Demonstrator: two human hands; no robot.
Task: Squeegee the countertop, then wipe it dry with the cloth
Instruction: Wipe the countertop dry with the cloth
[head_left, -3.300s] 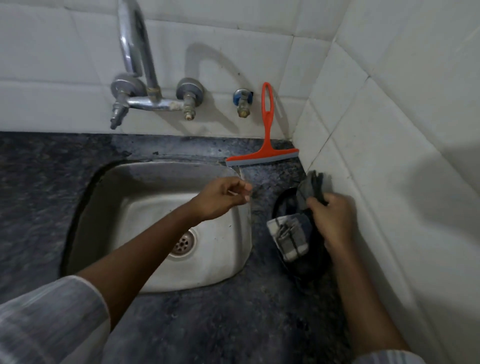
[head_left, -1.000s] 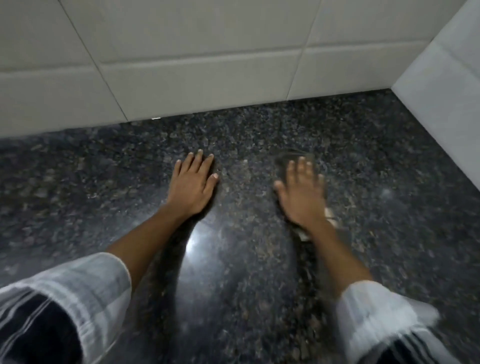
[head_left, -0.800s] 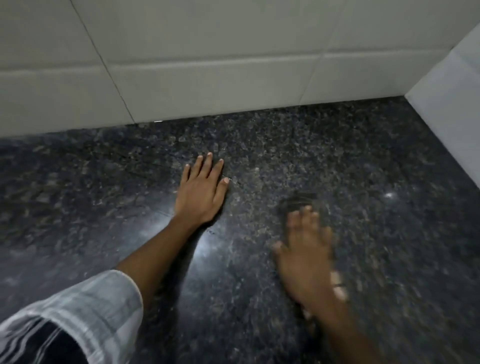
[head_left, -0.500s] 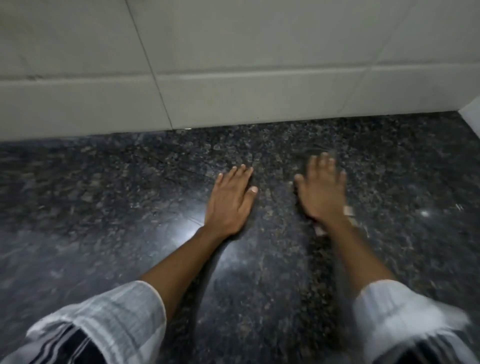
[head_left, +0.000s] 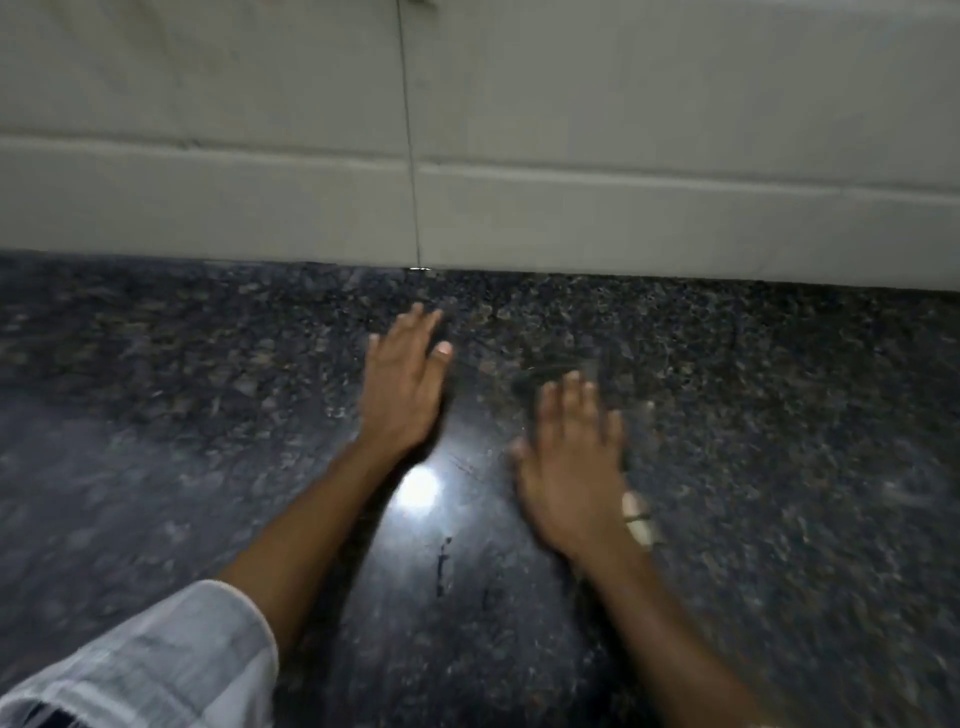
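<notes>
My right hand (head_left: 571, 467) lies flat with straight fingers on a dark grey cloth (head_left: 636, 415), pressing it onto the dark speckled granite countertop (head_left: 208, 415). Most of the cloth is hidden under the hand; a pale striped corner shows at the wrist and a dark edge beyond the fingertips. My left hand (head_left: 402, 384) rests palm down on the bare counter to the left of it, fingers straight. The whole view is blurred by motion. The squeegee is out of view.
A white tiled wall (head_left: 519, 130) rises straight from the back edge of the counter, just beyond my fingertips. A bright light reflection (head_left: 420, 491) shines on the stone between my wrists. A few dark marks lie on the counter below it.
The view has shifted left, so the right corner wall is gone. My right hand has slid the cloth back toward me from near the wall. My left hand stays planted flat.
</notes>
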